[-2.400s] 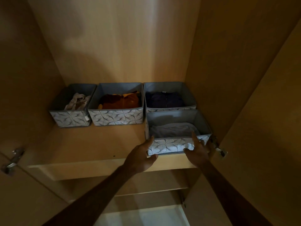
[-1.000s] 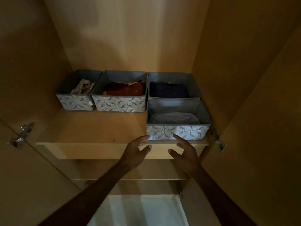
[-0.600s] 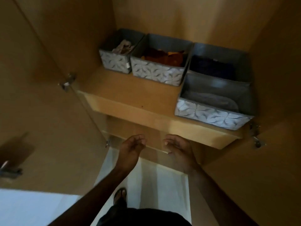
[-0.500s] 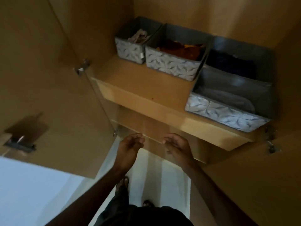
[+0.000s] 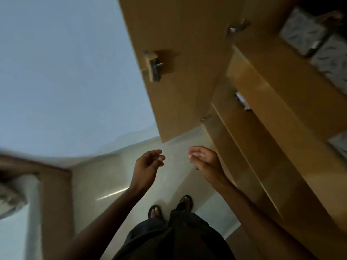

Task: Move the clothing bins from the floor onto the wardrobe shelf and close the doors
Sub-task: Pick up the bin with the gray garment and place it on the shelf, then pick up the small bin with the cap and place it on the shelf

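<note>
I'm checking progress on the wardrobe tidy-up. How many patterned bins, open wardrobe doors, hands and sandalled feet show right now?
Patterned bins: 3, each partly in view on the shelf
Open wardrobe door: 1
Hands: 2, left hand and right hand, both empty
Sandalled feet: 2
Total: 8

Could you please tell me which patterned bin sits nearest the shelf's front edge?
The bin cropped at the picture's right edge; the upper bins sit farther back.
</note>
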Demonstrator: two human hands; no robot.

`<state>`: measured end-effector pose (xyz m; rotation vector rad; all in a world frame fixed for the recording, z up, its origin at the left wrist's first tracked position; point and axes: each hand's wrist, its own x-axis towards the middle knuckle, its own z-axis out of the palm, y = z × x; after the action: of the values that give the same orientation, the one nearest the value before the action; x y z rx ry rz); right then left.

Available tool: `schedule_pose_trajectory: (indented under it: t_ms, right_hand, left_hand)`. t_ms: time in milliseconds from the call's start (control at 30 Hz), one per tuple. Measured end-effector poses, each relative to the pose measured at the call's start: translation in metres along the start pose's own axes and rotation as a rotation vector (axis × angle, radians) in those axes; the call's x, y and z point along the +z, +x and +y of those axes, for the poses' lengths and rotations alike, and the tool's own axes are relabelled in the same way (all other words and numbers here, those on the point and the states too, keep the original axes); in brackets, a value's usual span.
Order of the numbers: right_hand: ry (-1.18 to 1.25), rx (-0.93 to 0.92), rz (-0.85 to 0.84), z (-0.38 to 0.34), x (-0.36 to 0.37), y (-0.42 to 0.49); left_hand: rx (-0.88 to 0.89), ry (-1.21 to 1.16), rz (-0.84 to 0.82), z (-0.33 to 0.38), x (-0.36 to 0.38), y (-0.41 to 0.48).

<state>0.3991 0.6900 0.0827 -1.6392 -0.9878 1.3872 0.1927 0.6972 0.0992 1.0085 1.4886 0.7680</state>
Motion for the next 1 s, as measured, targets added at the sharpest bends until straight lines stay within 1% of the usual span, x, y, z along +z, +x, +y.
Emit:
schedule_pose_trajectory:
  t_ms: [233, 333, 467, 500, 633, 700, 800, 933, 1000]
  right_hand:
    - [-0.134, -0.084, -0.304, -0.002, 0.115, -0.037]
    - [-0.2, -0.096, -0.424, 0.008, 0.167, -0.071]
    - [-0.29, -0.134, -0.644, 0.027, 0.243, -0.14]
    - [-0.297, -0.144, -0.668, 0.03, 0.253, -0.149]
    - [-0.426, -0.181, -0.901, 0.052, 0.33, -0.208]
    - [-0.481, -0.188, -1.02, 0.064, 0.371, -0.238]
    - [-0.556, -0.2, -1.184, 0.084, 0.43, -0.28]
    - [-0.667, -0.221, -1.335, 0.11, 0.499, -0.318]
    - [-0.712, -0.218, -1.38, 0.123, 0.531, -0.33]
  left_hand:
    - [-0.037, -0.157, 0.327, -0.064, -0.098, -0.088]
    - [-0.049, -0.205, 0.442, -0.103, -0.135, -0.139]
    - [-0.091, -0.3, 0.65, -0.162, -0.186, -0.235]
    - [-0.104, -0.313, 0.681, -0.17, -0.193, -0.25]
    - [-0.164, -0.404, 0.936, -0.227, -0.231, -0.347]
    - [-0.221, -0.461, 1.063, -0.259, -0.246, -0.389]
    - [-0.297, -0.55, 1.259, -0.297, -0.264, -0.436]
    - [-0.389, -0.643, 1.399, -0.33, -0.292, -0.469]
    - [-0.438, -0.649, 1.417, -0.345, -0.309, -0.475]
